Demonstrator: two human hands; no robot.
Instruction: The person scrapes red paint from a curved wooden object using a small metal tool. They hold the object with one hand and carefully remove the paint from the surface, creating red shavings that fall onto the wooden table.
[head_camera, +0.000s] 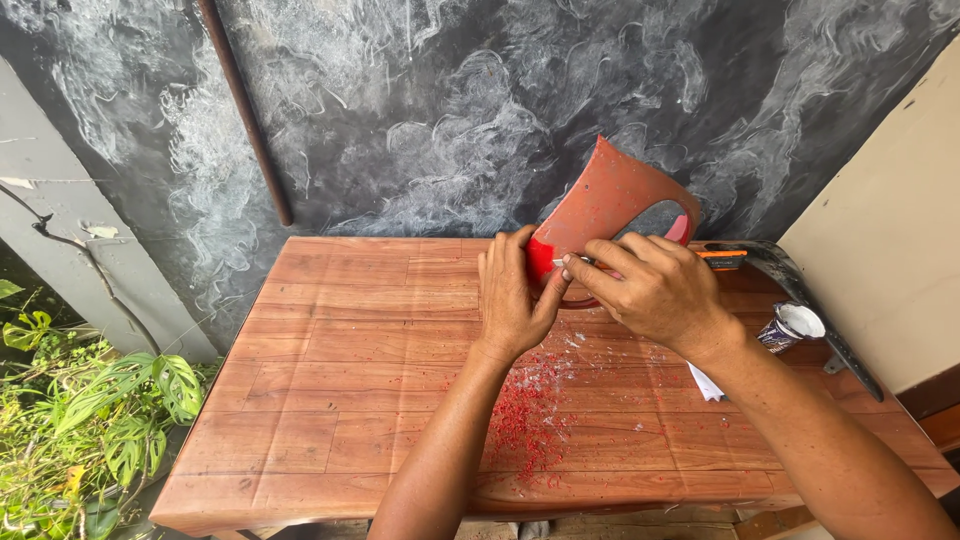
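A red plastic panel with a curved cut-out stands tilted on the wooden table. My left hand grips its lower left edge. My right hand is closed on a small blade with an orange handle, its metal tip pressed against the panel's edge beside my left thumb. Red shavings lie scattered on the table below my hands.
A dark curved plastic part lies along the table's right side, with a small open tin of white paste beside it and a scrap of white paper. A dark wall rises behind; a beige board stands at right; plants grow at left.
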